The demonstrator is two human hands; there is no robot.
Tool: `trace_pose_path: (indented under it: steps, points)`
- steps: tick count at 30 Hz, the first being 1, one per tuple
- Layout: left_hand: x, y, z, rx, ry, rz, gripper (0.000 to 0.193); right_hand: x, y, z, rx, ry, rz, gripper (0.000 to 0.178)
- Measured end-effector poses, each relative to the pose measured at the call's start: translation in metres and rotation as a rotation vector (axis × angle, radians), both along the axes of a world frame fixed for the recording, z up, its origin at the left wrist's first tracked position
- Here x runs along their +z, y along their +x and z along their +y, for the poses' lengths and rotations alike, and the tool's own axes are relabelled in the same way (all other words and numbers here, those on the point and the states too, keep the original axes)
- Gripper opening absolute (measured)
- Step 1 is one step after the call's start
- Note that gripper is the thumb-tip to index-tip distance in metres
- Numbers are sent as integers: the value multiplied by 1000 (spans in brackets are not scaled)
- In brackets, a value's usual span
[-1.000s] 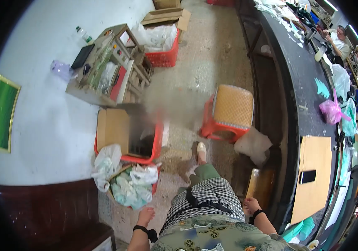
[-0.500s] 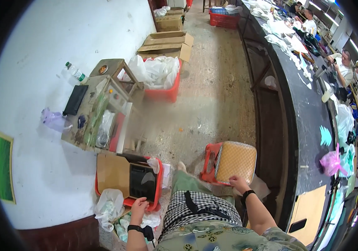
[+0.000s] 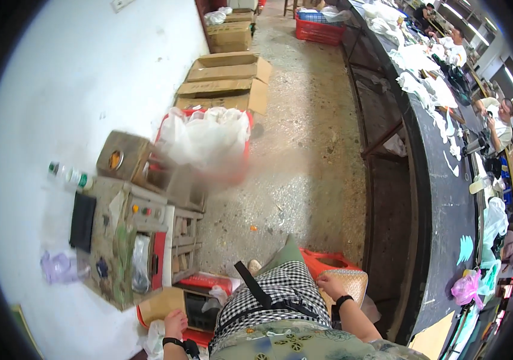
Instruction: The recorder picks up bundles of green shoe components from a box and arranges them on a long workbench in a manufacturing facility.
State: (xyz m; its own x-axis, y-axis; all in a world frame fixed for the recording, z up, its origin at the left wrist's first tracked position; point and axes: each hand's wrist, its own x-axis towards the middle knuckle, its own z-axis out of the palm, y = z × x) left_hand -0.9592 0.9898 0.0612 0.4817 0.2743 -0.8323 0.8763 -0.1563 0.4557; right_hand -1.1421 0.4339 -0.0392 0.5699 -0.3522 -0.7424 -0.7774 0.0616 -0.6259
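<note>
My left hand point(image 3: 176, 324) hangs at the lower left over a red crate point(image 3: 223, 282) holding an open cardboard box point(image 3: 164, 305) and a dark tray-like thing point(image 3: 201, 311). Its fingers are loosely bent and apart, with nothing seen in them. My right hand point(image 3: 330, 285), fingers curled in, is over the near edge of a red stool point(image 3: 326, 260) with a gold quilted seat pad point(image 3: 352, 283). No held thing shows there, and I cannot tell whether it touches the pad. Each wrist wears a black band.
Left, against the wall, stands a worn wooden cabinet point(image 3: 109, 240) with a bottle point(image 3: 71, 175) and black pouch point(image 3: 82, 220). Beyond are a red bin of white plastic point(image 3: 205, 135) and cardboard boxes point(image 3: 226, 75). A long black table point(image 3: 433, 180) runs along the right; several people sit beyond it.
My view has moved forward along the aisle: cabinet, crate and stool are lower in the picture. My legs have stepped ahead. Both hands still hang at my sides.
</note>
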Motion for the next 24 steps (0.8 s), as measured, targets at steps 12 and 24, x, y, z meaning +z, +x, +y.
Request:
trace_pose_path:
  steps: [12, 24]
  points:
    - [0, 314, -379, -362, -154, -154, 31, -30, 63, -265, -302, 212, 456, 14]
    - [-28, 438, -442, -141, -87, -70, 33, -50, 594, -529, 188, -385, -171, 18]
